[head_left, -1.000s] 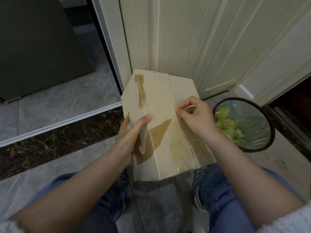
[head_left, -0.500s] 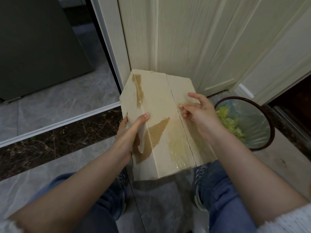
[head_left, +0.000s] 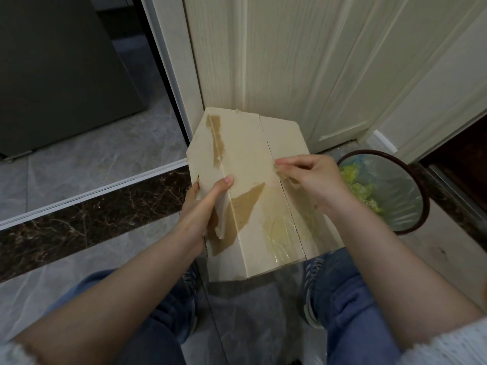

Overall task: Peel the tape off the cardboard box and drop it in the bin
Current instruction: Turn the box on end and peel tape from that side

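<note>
A pale cardboard box (head_left: 245,159) stands tilted on the floor between my knees, its closed flaps facing me. Brown torn patches mark its surface. Clear tape (head_left: 280,233) runs along the centre seam, shiny and wrinkled near the lower end. My left hand (head_left: 208,198) grips the box's left edge, thumb on the top face. My right hand (head_left: 308,177) lies on the seam, its fingertips pinched on the upper end of the tape. A round bin (head_left: 419,188) with a dark rim and a clear liner stands to the right of the box, holding yellowish crumpled tape.
A white panelled door (head_left: 303,61) rises right behind the box. A dark marble threshold strip (head_left: 79,217) and a sliding-door track run to the left, with a dark appliance (head_left: 52,75) beyond. My jeans and sneakers (head_left: 312,283) are below the box.
My right hand went from a pinch on the seam to open fingers, then back to a pinch on the tape end. The box and my left hand barely moved.
</note>
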A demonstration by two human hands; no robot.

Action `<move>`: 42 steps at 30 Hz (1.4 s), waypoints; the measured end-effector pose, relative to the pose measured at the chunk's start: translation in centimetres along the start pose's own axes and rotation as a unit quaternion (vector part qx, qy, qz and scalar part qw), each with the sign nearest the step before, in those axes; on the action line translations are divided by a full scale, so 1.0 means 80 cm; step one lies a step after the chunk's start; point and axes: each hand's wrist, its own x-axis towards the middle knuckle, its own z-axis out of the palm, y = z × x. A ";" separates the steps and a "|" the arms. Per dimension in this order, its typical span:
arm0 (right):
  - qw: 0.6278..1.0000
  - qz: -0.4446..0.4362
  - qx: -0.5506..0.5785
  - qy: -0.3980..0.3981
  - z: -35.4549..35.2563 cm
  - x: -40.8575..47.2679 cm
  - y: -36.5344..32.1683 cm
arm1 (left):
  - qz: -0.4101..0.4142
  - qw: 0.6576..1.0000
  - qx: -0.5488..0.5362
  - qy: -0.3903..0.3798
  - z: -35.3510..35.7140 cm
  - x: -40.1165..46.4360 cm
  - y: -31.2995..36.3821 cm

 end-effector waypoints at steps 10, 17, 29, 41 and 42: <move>0.992 -0.035 -0.121 -0.005 -0.002 0.002 0.003 | 0.001 1.000 -0.003 0.000 -0.001 0.000 -0.001; 0.980 -0.050 -0.190 0.014 0.000 0.005 0.011 | -0.003 1.000 -0.005 -0.001 -0.002 0.003 -0.004; 0.993 -0.006 -0.102 0.051 -0.003 0.018 0.024 | 0.004 1.000 -0.012 0.001 -0.001 0.004 -0.003; 0.927 -0.218 -0.273 0.134 0.005 0.005 0.022 | 0.006 1.000 -0.023 0.001 0.001 0.005 -0.001; 0.928 -0.216 -0.279 0.120 0.004 0.006 0.022 | 0.007 1.000 -0.020 0.003 0.000 0.004 -0.001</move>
